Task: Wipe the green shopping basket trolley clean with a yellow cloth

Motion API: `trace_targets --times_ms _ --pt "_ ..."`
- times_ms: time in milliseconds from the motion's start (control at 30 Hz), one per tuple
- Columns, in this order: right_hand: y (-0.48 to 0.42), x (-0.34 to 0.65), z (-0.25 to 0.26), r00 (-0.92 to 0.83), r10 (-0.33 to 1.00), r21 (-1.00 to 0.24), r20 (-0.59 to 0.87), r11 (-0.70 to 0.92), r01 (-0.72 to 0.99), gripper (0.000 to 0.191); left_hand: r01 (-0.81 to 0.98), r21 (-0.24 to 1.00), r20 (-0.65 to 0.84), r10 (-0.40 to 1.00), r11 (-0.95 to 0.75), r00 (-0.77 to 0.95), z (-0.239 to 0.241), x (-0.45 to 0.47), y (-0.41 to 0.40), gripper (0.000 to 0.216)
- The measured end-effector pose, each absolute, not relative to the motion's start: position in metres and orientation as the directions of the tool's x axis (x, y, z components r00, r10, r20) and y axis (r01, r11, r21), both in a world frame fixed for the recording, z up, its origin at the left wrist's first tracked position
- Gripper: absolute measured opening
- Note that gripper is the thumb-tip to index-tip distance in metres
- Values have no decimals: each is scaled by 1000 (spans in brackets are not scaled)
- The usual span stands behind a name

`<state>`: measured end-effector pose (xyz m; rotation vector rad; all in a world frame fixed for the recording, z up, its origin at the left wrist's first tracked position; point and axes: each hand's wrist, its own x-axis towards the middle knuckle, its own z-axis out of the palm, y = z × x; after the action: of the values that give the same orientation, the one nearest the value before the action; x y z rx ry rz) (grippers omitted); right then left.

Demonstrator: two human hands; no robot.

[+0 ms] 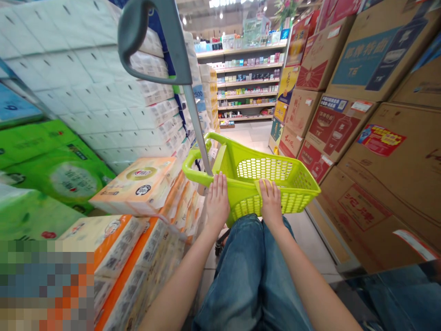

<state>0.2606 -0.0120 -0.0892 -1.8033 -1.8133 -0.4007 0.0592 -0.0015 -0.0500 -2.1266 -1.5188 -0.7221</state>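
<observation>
A lime-green plastic rolling shopping basket (pixel 237 179) with perforated sides stands in front of my knees. A grey pull handle (pixel 182 50) on a metal pole rises from its left end. My left hand (pixel 218 200) lies on the near rim beside the foot of the pole, its fingers stretched out and close together. Farther right along the same rim, my right hand (pixel 270 200) presses down with fingers bent over the edge. Under its fingertips shows a small yellow cloth-like piece (pixel 258 185), mostly hidden. No goods are visible inside the basket.
Stacked tissue packs (pixel 138 184) line the left side, close to my left arm. Cardboard cartons (pixel 365 193) form a wall on the right. Between them the tiled aisle (pixel 253 133) leads to shelves of small boxes (pixel 248 76). Dark blue denim (pixel 406 294) appears at lower right.
</observation>
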Motion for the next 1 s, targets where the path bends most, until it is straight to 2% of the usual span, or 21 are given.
trace_targets --times_ms 133,267,367,500,667,867,1000 --pt "-14 277 -99 91 803 -186 590 25 982 76 953 -40 630 733 -300 257 -50 60 -1 79" --pt "-11 237 -84 165 839 -268 518 -24 963 81 954 -35 628 736 -298 253 -50 60 -2 77" --pt "-6 188 -62 79 869 -335 488 103 936 85 955 -37 635 731 -294 250 -53 60 0 72" --pt "-2 151 -43 17 858 -402 513 223 888 77 960 -51 639 730 -275 243 -56 58 3 66" --pt "-4 178 -55 -37 827 -314 562 254 915 78 957 -56 624 738 -285 257 -53 59 1 67" --pt "-12 251 -89 18 822 -187 569 109 976 80 954 -43 614 746 -296 259 -51 60 -2 79" --pt "-16 280 -101 131 802 -233 582 10 972 75 954 -38 618 743 -298 257 -53 60 -1 81"
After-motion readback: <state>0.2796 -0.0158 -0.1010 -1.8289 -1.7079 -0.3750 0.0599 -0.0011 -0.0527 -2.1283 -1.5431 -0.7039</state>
